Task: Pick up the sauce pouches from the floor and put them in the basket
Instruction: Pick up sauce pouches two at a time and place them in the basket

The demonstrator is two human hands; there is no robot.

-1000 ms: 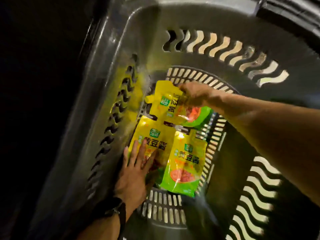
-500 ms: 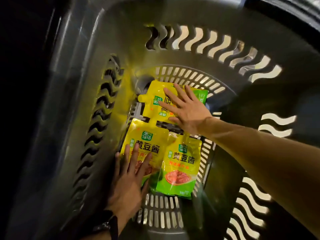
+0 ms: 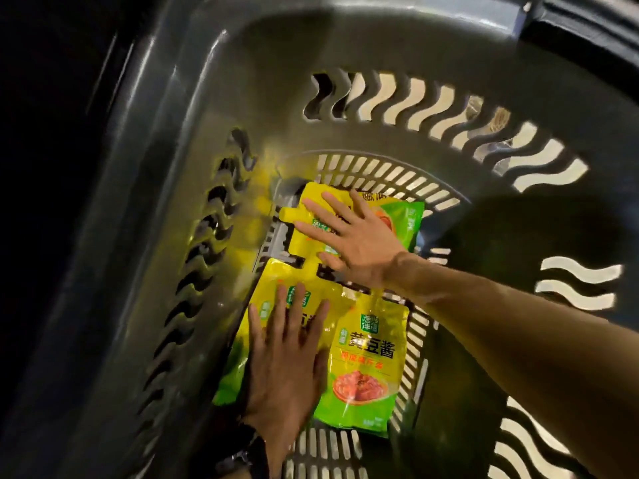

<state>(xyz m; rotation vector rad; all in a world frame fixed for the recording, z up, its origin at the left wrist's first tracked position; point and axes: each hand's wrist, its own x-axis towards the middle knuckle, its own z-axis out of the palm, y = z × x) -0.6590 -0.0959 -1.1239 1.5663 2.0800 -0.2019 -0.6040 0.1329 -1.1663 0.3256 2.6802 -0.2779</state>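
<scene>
I look down into a deep grey plastic basket (image 3: 262, 84) with wavy slots in its walls. Three yellow-and-green sauce pouches lie flat on its slatted bottom. The far pouch (image 3: 404, 219) lies sideways with its spout to the left; my right hand (image 3: 352, 236) rests flat on it, fingers spread. The near-left pouch (image 3: 276, 274) is partly covered by my left hand (image 3: 287, 361), which lies flat on it with fingers apart. The near-right pouch (image 3: 366, 364) lies uncovered, label up.
The basket's walls rise steeply on all sides around both forearms. A dark watch (image 3: 249, 454) is on my left wrist. Outside the basket at the left everything is dark.
My right hand let go of the far pouch, which settled flat, and now presses on it with fingers spread. My left hand stays flat on the near-left pouch. The view has moved closer.
</scene>
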